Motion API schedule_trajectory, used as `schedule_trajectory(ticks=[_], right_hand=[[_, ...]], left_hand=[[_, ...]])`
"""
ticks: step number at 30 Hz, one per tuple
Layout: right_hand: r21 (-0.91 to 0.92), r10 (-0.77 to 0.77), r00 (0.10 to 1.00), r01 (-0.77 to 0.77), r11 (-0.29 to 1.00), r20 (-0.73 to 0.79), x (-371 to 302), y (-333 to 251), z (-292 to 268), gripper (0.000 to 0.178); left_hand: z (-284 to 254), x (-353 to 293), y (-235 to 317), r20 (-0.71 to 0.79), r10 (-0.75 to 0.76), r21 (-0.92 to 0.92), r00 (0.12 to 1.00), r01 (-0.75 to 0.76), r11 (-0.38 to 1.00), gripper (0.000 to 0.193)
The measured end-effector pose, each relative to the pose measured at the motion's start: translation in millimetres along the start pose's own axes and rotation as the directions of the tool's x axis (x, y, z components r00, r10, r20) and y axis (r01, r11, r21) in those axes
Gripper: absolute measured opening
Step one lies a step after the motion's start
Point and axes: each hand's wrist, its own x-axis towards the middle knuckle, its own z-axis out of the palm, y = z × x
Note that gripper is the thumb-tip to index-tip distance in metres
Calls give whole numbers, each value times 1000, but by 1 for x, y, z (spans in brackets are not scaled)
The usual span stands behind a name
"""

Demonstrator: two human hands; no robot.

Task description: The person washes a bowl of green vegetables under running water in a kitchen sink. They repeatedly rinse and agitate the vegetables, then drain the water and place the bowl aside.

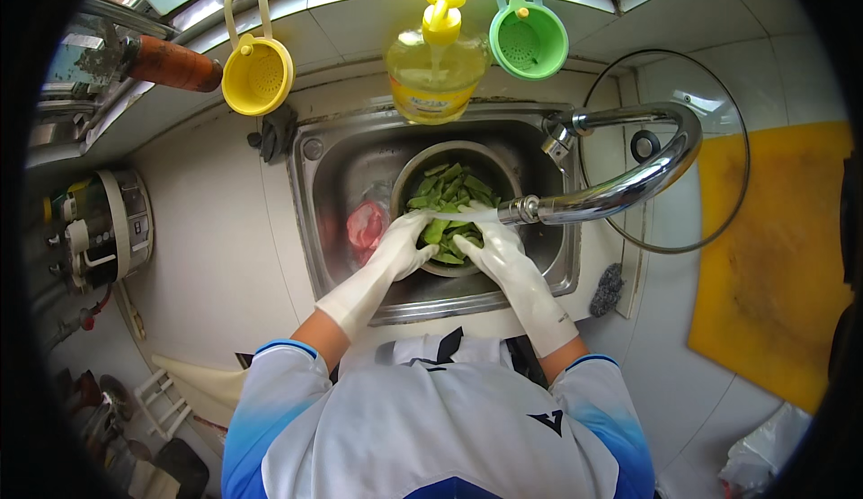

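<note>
A round metal bowl [406,168] of cut flat green bean pods [449,186] stands in the steel sink. My left hand [403,245], in a white rubber glove, reaches over the bowl's left side, its fingers on the pods and thumb apart. From the right, my right hand [493,240], gloved the same way, lies on the pods with its thumb spread from its fingers. Both hands look open, though some fingertips are hidden among the pods. Water runs from the curved chrome faucet [629,195] between the hands. A clear bag with something pink-red [365,227] lies left of the bowl.
A yellow pump bottle [436,72] stands behind the sink [310,220]. Yellow [258,76] and green [529,39] strainer cups hang at the back. A glass lid [719,220], a steel scrubber [608,289] and a yellow cutting board [764,274] are at the right.
</note>
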Motion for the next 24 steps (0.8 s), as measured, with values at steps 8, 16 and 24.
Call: schedule_trajectory(ticks=[8,16,24], right_hand=[[-411,-173,982,129,902,-71,40,27,40,72],[12,108,864,-118,993,-491,42,66,29,79],[974,462,875,-209,91,145,89,92,42,69]], left_hand=[[-27,17,5,-301,-26,-55,953,10,998,50],[12,59,7,-152,-42,211,987,74,975,90],[26,100,10,-39,-210,-147,977,202,968,109]])
